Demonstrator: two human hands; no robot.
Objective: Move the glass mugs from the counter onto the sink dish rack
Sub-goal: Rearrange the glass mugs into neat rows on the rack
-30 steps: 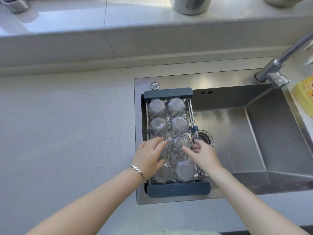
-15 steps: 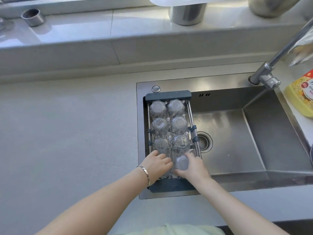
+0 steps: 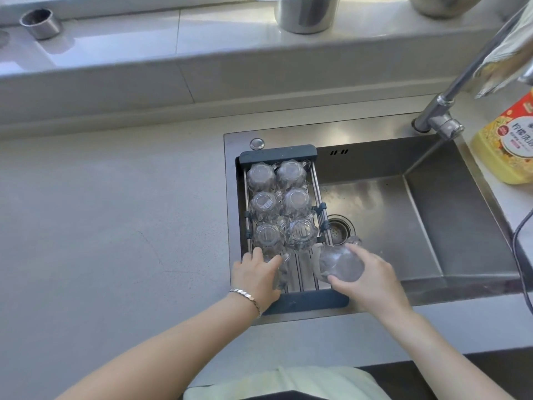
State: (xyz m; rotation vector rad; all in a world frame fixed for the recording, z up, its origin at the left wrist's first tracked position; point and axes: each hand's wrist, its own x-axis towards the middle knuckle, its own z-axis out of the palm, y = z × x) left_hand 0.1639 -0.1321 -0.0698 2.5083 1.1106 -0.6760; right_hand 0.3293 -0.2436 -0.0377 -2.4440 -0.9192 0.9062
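Note:
A dark-framed dish rack (image 3: 278, 155) spans the left end of the steel sink (image 3: 461, 215). Several clear glass mugs (image 3: 295, 202) stand upside down on it in two columns, filling the far and middle rows. My right hand (image 3: 366, 280) grips one glass mug (image 3: 339, 264), lifted and tilted off the rack's near right corner, partly over the sink basin. At the near left of the rack my left hand (image 3: 256, 274) closes around another glass mug (image 3: 281, 271), which is mostly hidden by my fingers.
The grey counter (image 3: 115, 226) lies left of the sink. A faucet (image 3: 441, 119) reaches in from the back right, with a yellow detergent bottle (image 3: 507, 142) beside it. Metal canisters (image 3: 305, 13) stand on the raised ledge behind. The drain (image 3: 340, 230) sits just right of the rack.
My right hand has lifted the near right mug and carried it rightward off the rack. My left hand stays on the near left mug. The camera has moved closer.

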